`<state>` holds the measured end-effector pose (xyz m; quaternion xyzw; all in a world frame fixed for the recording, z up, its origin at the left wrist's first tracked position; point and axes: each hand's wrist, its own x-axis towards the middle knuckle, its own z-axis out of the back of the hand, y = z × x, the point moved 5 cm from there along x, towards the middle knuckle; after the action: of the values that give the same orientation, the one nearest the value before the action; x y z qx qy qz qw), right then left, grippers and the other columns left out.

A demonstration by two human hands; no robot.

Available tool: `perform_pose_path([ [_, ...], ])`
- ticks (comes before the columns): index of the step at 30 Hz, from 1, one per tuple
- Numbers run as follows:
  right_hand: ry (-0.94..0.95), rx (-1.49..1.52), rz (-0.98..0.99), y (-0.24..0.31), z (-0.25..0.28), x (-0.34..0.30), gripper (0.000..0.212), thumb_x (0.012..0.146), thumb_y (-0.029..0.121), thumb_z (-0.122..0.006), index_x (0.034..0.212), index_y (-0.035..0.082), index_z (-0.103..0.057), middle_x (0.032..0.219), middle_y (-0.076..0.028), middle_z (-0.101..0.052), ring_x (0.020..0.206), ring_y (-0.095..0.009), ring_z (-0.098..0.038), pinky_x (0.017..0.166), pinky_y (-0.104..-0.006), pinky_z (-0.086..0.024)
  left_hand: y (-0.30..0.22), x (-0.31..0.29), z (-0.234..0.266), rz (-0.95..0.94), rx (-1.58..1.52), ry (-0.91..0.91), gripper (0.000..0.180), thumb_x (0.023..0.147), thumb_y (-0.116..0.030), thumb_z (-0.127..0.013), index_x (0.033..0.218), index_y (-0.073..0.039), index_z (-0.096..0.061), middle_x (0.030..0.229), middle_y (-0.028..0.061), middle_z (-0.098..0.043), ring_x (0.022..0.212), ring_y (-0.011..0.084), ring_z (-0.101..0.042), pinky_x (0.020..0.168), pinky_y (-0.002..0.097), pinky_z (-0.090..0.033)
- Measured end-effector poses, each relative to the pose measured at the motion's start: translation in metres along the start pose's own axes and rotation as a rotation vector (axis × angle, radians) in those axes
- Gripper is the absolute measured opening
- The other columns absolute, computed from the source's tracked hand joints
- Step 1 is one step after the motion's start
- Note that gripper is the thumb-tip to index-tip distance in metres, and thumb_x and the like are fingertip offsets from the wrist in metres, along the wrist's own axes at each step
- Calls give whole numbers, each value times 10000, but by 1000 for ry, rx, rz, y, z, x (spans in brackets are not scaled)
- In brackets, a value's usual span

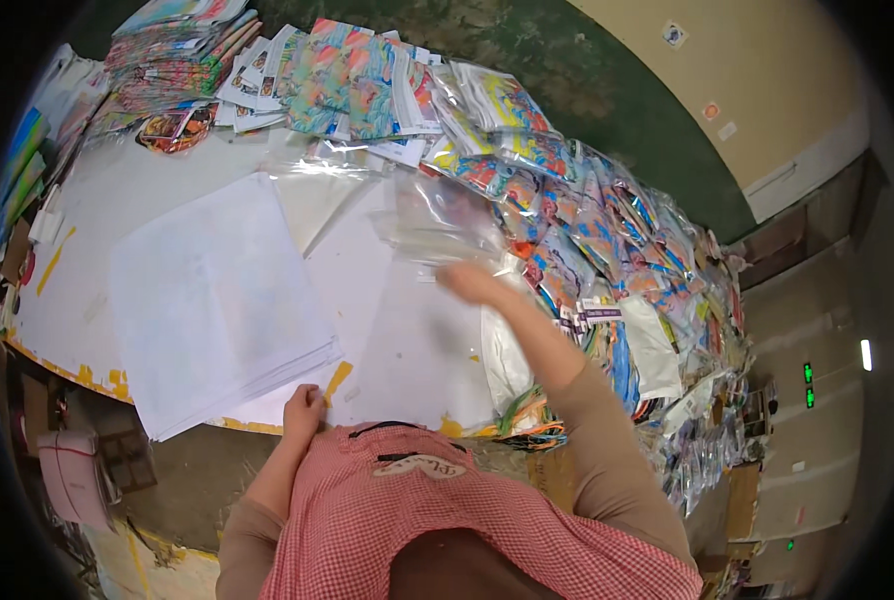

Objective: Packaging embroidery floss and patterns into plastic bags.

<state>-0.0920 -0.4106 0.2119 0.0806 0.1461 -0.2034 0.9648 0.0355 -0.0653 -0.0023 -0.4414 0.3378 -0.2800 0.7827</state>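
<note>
My right hand [464,285] reaches over the white table, smeared by motion. It is at the near edge of some clear plastic bags [442,215], themselves partly blurred, and whether its fingers grip one does not show. My left hand [305,412] rests at the table's front edge with its fingers curled in and nothing visible in them. Just beside it lies the near corner of a stack of large white sheets [212,300], which overhangs the front edge. Another clear plastic sleeve [317,185] lies flat beyond the stack.
Packed bags with colourful prints [567,215] are heaped along the right side. Folded printed pieces [362,75] and a tall pile of them [177,60] line the far edge. Coloured thread bundles [532,420] lie at the front right. Yellow tape [339,382] marks the table [77,290].
</note>
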Motion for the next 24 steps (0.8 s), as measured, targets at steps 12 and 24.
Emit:
perform_pose_path([
  [12,335,500,-210,74,-254,-169,403,870,335,-540,1126,34,-618,1036,-195,-645,959,-358,-610,836,-397,-483,-14,62,35,-538,857,-256,307,674,-43,-586,967,22,-527,1018,211,-516,977,371,-514,848,420,-450],
  [24,144,614,-309,100,-263,-191,337,873,293,-543,1100,53,-613,982,-201,-647,920,-372,-611,797,-428,-482,-5,65,67,-186,508,-3,256,687,-58,-652,917,-1,-555,973,156,-588,1001,339,-541,789,416,-478],
])
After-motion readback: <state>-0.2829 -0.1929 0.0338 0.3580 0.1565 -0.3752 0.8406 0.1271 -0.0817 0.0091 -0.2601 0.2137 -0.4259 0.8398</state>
